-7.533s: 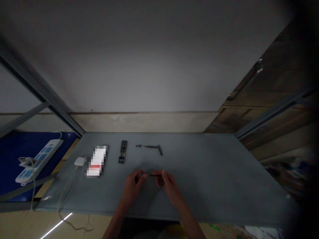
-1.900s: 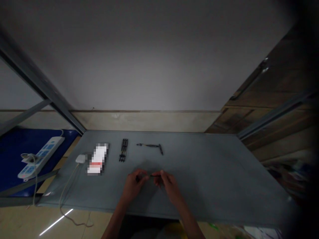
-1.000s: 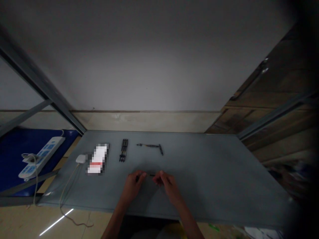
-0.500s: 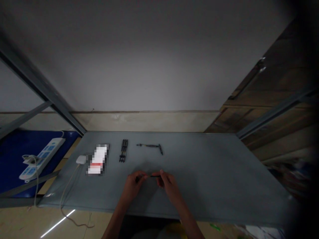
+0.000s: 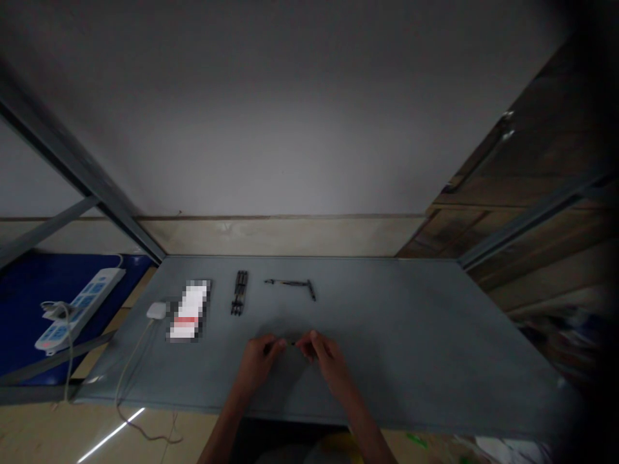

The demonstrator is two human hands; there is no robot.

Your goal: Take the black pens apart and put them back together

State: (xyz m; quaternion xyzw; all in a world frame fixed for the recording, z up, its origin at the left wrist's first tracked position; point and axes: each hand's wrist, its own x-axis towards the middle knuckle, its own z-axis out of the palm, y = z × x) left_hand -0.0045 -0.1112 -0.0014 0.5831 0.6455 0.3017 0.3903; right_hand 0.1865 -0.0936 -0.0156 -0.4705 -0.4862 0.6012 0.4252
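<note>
In the head view, the left hand (image 5: 258, 364) and right hand (image 5: 329, 361) meet above the bench (image 5: 411, 341), their grips pressed together in fingertip pinches on a thin black rod (image 5: 293, 343), mostly hidden between them. The work in hand appears to be close two-handed handling of this rod, and the next move calls for steady fingertips. Farther off lie a T-shaped black tool (image 5: 290, 281) and a bundle of black rods (image 5: 238, 292).

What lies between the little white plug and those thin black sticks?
Head view: a flat white-and-red item, too blurred to name, between the white plastic plug and the thin black sticks.
</note>
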